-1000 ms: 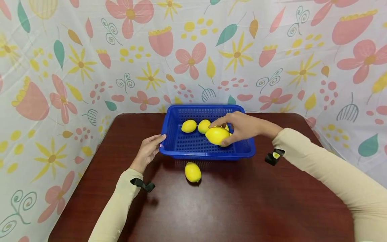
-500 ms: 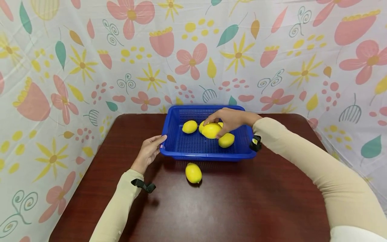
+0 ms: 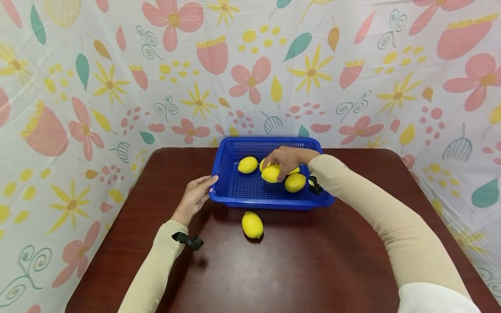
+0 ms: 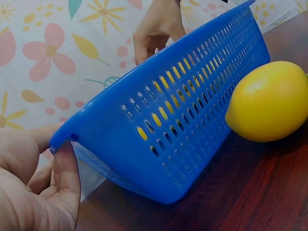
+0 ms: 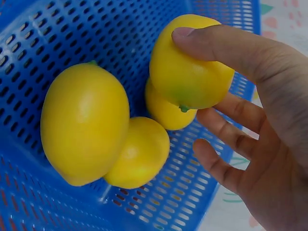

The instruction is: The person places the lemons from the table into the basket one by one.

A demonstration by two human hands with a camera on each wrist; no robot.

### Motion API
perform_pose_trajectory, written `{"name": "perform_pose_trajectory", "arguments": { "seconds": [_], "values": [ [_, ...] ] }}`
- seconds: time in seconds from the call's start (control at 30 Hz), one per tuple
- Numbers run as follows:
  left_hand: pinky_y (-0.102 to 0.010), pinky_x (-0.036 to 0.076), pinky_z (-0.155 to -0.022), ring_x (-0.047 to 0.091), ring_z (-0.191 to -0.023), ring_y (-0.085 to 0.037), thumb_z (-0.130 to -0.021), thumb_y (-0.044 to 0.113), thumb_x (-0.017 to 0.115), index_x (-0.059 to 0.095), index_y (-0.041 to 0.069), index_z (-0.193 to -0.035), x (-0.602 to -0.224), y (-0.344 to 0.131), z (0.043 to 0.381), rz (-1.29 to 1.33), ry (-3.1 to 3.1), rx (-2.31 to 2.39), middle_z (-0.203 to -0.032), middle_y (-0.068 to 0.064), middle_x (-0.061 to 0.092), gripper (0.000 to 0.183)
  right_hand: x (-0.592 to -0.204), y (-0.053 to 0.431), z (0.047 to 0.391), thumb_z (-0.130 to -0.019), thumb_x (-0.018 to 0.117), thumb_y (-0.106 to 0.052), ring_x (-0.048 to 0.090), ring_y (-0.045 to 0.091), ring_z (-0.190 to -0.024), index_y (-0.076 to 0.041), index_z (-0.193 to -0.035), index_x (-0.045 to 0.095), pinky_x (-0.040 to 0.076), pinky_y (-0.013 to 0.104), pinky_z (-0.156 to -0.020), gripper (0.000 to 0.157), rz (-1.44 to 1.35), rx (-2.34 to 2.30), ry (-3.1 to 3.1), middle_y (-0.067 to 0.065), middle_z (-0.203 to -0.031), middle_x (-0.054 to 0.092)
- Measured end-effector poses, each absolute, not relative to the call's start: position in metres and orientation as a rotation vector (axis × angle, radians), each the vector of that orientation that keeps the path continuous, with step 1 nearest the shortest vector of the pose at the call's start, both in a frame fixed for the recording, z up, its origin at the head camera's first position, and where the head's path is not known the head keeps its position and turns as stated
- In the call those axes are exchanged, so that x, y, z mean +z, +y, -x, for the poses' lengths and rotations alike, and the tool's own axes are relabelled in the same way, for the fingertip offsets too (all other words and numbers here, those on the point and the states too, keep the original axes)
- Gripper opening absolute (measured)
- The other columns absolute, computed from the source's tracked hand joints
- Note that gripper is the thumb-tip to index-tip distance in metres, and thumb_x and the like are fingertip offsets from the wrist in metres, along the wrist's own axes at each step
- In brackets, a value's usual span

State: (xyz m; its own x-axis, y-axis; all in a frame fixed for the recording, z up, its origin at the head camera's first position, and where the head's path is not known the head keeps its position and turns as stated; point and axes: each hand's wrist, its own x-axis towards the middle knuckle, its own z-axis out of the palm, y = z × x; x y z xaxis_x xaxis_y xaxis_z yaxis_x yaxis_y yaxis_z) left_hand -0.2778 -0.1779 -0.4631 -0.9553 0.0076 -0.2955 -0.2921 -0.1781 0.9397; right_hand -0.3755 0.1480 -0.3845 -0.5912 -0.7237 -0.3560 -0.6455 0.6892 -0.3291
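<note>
My right hand is inside the blue plastic basket, gripping a lemon between thumb and fingers. Around that fruit lie several more lemons: one toward the left, one at the right front, and others partly hidden by the hand. At the basket's left end, my left hand pinches the rim, its thumb on top and fingers below, as the left wrist view shows. Outside, close in front of the basket, a single lemon lies on the table.
The dark reddish-brown table carries the basket near its far edge. A white curtain printed with flowers and leaves hangs directly behind and along both sides. Black camera mounts are strapped to both wrists.
My right hand has moved left and lower into the basket with the lemon, uncovering the lemon at the right front. The left hand keeps its hold on the rim.
</note>
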Motion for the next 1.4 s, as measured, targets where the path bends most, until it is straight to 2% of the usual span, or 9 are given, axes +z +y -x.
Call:
{"name": "perform_pose_trajectory", "arguments": {
  "seconds": [0.27,0.5,0.87,1.07,1.2,1.4],
  "values": [
    [-0.021,0.057,-0.069,0.063,-0.076,-0.008,-0.096,0.023,0.075,0.062,-0.002,-0.13,-0.464,-0.178,0.278,0.335,1.889,2.239,-0.094,0.002,0.068,0.044,-0.401,0.137,0.379,-0.082,0.088,-0.031,0.057,0.032,-0.129,-0.02,-0.141,0.062,0.052,0.049,-0.102,0.065,1.038,-0.089,2.438,0.008,-0.142,0.061],
    [-0.023,0.058,-0.071,0.067,-0.079,-0.008,-0.097,0.02,0.074,0.062,-0.003,-0.129,-0.463,-0.177,0.278,0.335,1.877,2.252,-0.093,0.001,0.07,0.042,-0.407,0.135,0.378,-0.083,0.087,-0.03,0.059,0.031,-0.125,-0.02,-0.137,0.064,0.052,0.048,-0.101,0.059,1.012,-0.078,2.42,0.009,-0.136,0.064],
    [-0.022,0.058,-0.07,0.065,-0.076,-0.008,-0.096,0.021,0.075,0.063,-0.002,-0.127,-0.463,-0.178,0.279,0.347,1.891,2.245,-0.092,0.002,0.069,0.04,-0.384,0.152,0.371,-0.087,0.081,-0.037,0.064,0.032,-0.118,-0.016,-0.137,0.065,0.053,0.05,-0.097,0.056,1.018,-0.244,2.495,0.011,-0.125,0.069],
    [-0.022,0.058,-0.07,0.066,-0.076,-0.008,-0.096,0.02,0.074,0.063,-0.002,-0.126,-0.462,-0.179,0.279,0.343,1.891,2.246,-0.09,0.002,0.07,0.038,-0.364,0.166,0.345,-0.091,0.074,-0.046,0.067,0.029,-0.111,-0.013,-0.13,0.068,0.055,0.05,-0.092,0.052,1.092,-0.306,2.667,0.008,-0.119,0.072],
    [-0.023,0.058,-0.07,0.067,-0.077,-0.008,-0.096,0.02,0.074,0.064,-0.002,-0.124,-0.462,-0.18,0.278,0.34,1.896,2.249,-0.089,0.002,0.071,0.037,-0.359,0.17,0.319,-0.09,0.075,-0.048,0.068,0.031,-0.108,-0.014,-0.125,0.072,0.056,0.05,-0.087,0.049,1.046,-0.393,2.809,0.007,-0.115,0.074],
    [-0.023,0.058,-0.072,0.066,-0.079,-0.009,-0.095,0.024,0.076,0.063,-0.002,-0.128,-0.463,-0.178,0.279,0.334,1.901,2.235,-0.091,0.001,0.07,0.044,-0.366,0.169,0.279,-0.087,0.08,-0.048,0.07,0.027,-0.097,-0.013,-0.119,0.074,0.057,0.043,-0.077,0.048,0.972,-0.576,2.944,0.005,-0.105,0.076]
  ]
}}
